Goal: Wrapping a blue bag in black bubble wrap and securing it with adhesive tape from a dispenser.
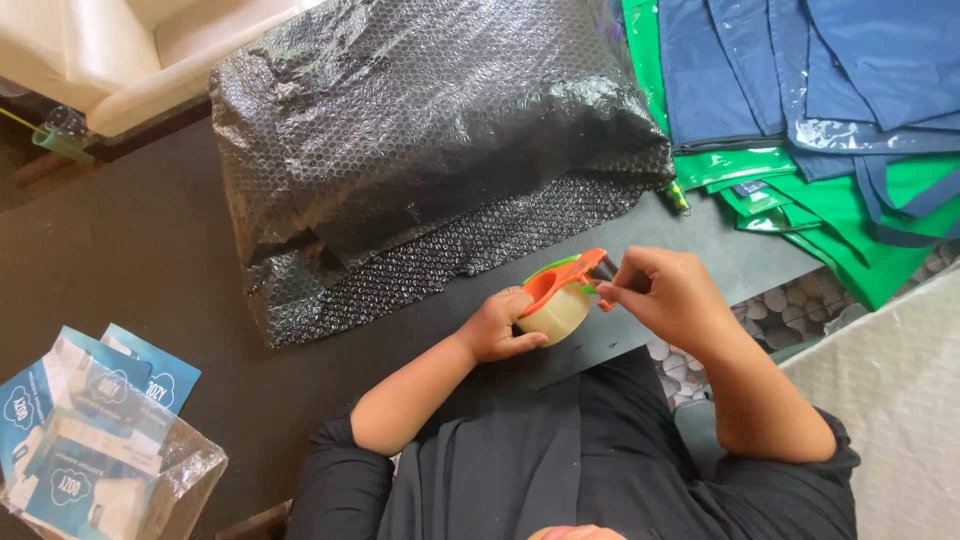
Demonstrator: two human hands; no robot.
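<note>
An orange and green tape dispenser (562, 282) with a roll of clear tape (556, 315) sits in my left hand (495, 328), which grips it from below near the table's front edge. My right hand (668, 292) pinches the tape's end at the dispenser's front tip. Just beyond both hands lies a large parcel wrapped in black bubble wrap (430, 140) on the dark table (130, 260).
Folded blue and green fabric bags (800, 110) are stacked at the right. A clear bag of blue and white cards (90, 450) lies at the lower left. A cream seat (120, 50) stands at the far left. A pebble floor (780, 305) shows past the table's right edge.
</note>
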